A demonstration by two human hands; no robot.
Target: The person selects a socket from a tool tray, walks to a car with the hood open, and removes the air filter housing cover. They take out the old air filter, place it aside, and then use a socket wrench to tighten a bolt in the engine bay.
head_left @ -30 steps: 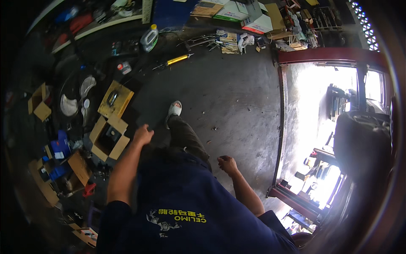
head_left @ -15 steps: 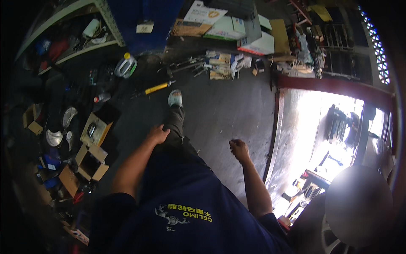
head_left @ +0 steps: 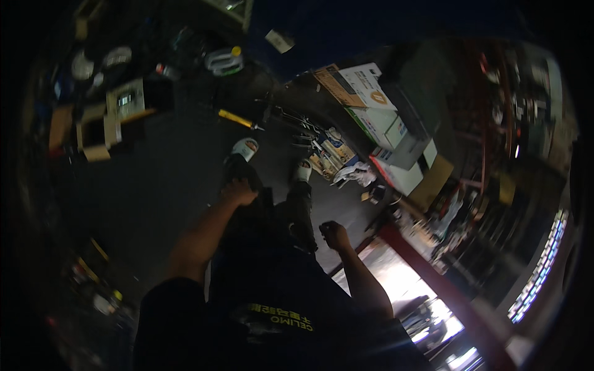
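Note:
My left hand (head_left: 240, 193) hangs in front of my left thigh, slightly blurred, with the fingers loosely apart and nothing visible in it. My right hand (head_left: 335, 235) is beside my right leg, its fingers curled in, and no object shows in it. Both hands are clear of the things on the floor. Ahead of my shoes lies a yellow tube-shaped tool (head_left: 236, 118) with a thin tip. Close by the right shoe, several metal hand tools (head_left: 300, 127) lie next to flat cardboard pieces (head_left: 334, 156) and a crumpled white plastic bag (head_left: 356, 174).
Stacked cartons (head_left: 371, 102) stand ahead right by a dark blue panel (head_left: 334, 31). A whitish jug with a yellow cap (head_left: 224, 62) stands far left of them. Open cardboard boxes (head_left: 94, 130) sit at left. A red beam (head_left: 427, 272) borders the bright doorway at lower right.
My view has swung to the right, so the cartons and doorway sit in new places. Both shoes now show, where only one did before. My hands remain low beside my legs.

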